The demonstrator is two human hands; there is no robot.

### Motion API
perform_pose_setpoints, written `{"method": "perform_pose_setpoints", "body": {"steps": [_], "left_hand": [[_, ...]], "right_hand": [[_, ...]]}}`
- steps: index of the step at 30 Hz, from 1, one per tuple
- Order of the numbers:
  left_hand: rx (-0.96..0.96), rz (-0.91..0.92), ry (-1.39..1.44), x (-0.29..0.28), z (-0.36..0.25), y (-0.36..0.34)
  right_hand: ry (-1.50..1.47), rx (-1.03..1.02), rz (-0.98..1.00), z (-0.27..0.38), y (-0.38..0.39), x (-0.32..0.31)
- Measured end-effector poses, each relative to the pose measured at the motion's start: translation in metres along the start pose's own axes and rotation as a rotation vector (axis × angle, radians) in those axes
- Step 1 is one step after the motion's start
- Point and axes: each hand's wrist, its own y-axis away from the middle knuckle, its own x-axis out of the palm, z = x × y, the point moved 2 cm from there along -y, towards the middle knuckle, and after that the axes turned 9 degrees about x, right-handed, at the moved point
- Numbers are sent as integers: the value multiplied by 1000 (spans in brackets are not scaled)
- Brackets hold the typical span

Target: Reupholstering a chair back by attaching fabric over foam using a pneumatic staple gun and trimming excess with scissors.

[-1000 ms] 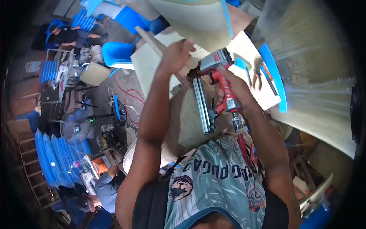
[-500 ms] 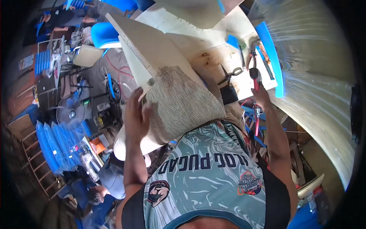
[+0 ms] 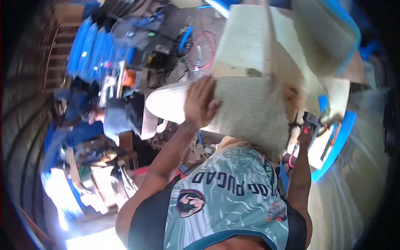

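A beige, rib-textured padded piece (image 3: 246,108), with a white rounded end at the left, lies across the front of a pale plywood board (image 3: 246,37). My left hand (image 3: 202,102) lies open on its fabric, fingers extended and thumb apart. At the right, my right hand (image 3: 305,136) is closed on a red and metal staple gun (image 3: 310,121) with a red hose, held over the worktop beside dark hand tools. A blue curved strip (image 3: 337,146) runs along that worktop's right edge. The fingertips of my right hand are partly hidden.
A co-worker's blue-grey sleeve (image 3: 118,116) is at the left. Behind are blue wrapped pads (image 3: 83,50) and a coiled red hose (image 3: 202,46). A large curved padded panel (image 3: 325,33) rises at the top right; a plastic-covered surface (image 3: 350,196) lines the right side.
The view has swung round. The staple gun has moved from over the padded piece to its right. My left hand has shifted from the piece's edge onto the fabric.
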Motion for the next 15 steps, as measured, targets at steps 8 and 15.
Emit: {"method": "perform_pose_setpoints", "body": {"steps": [8,15], "left_hand": [[11,-85,128,-3,-3,0],[34,-486,57,-31,129,82]], "right_hand": [[-1052,69,514,180,-11,-260],[-470,-119,165,286,85,-334]]}}
